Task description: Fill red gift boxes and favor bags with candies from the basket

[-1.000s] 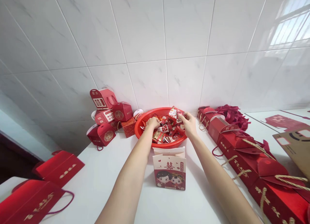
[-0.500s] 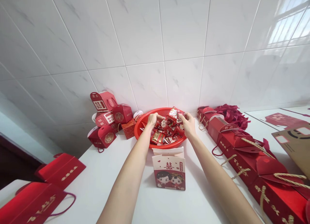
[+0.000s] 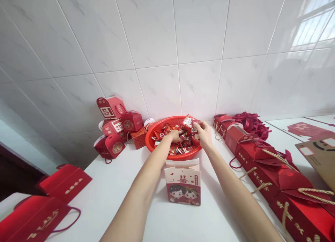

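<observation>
A round red plastic basket (image 3: 149,141) full of small wrapped candies (image 3: 184,150) stands against the wall. My right hand (image 3: 204,135) is over its right side, closed on red-and-white candy packets (image 3: 187,120). Inside the basket, my left hand (image 3: 175,136) reaches among the candies beside those packets. Its fingers point right and their tips are partly hidden, so whether they grip anything cannot be seen. Just in front of the basket, an open-topped paper gift box (image 3: 182,186) with two cartoon figures stands upright on the white table, touched by neither hand.
Small red gift boxes (image 3: 111,146) are stacked left of the basket. Larger red boxes (image 3: 65,182) lie at the near left. A row of red boxes with rope handles (image 3: 264,168) runs down the right, with dark red ribbons (image 3: 251,125) behind and brown cardboard (image 3: 318,158) beyond.
My left hand has moved right and lower into the basket, toward my right hand. The right hand stays nearly in place, still holding the candy packets.
</observation>
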### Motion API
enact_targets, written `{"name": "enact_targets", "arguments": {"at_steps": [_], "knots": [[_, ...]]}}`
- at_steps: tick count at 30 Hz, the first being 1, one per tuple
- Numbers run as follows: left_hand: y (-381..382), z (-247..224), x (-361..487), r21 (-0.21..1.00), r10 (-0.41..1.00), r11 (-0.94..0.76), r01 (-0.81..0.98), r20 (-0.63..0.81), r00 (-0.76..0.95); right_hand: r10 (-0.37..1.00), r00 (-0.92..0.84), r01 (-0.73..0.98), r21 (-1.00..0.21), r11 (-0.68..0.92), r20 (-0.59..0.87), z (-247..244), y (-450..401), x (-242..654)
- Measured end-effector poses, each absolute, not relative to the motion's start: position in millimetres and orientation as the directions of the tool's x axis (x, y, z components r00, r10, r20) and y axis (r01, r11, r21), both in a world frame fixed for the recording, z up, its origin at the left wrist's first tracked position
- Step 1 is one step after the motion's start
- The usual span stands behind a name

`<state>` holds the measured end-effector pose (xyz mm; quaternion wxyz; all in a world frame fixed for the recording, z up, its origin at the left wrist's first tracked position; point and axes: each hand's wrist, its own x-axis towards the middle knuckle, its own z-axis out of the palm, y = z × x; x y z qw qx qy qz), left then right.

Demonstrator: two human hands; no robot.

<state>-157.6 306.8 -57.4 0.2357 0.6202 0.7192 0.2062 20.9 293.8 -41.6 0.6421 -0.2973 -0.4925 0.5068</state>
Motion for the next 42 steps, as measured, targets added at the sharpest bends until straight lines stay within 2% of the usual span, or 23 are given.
{"name": "enact_targets", "arguments": {"at_steps": [16, 26, 35, 42], "knots": [[315, -63, -159, 0.704, 0.995, 0.102, 0.703, -0.059, -0.085, 0.943, 0.003, -0.335, -0.888, 0.315, 0.333, -40, 292, 20], [310, -47, -168, 0.744, 0.936, 0.175, 0.644, 0.078, -0.344, 0.942, 0.008, -0.342, -0.884, 0.319, 0.336, -38, 290, 20], [321, -45, -168, 0.777, 0.925, 0.177, 0.604, 0.079, -0.371, 0.943, 0.02, -0.344, -0.883, 0.32, 0.334, -41, 292, 20], [315, -51, -182, 0.716, 0.875, 0.289, 0.636, 0.072, -0.478, 0.945, 0.008, -0.358, -0.881, 0.308, 0.327, -43, 295, 19]]}}
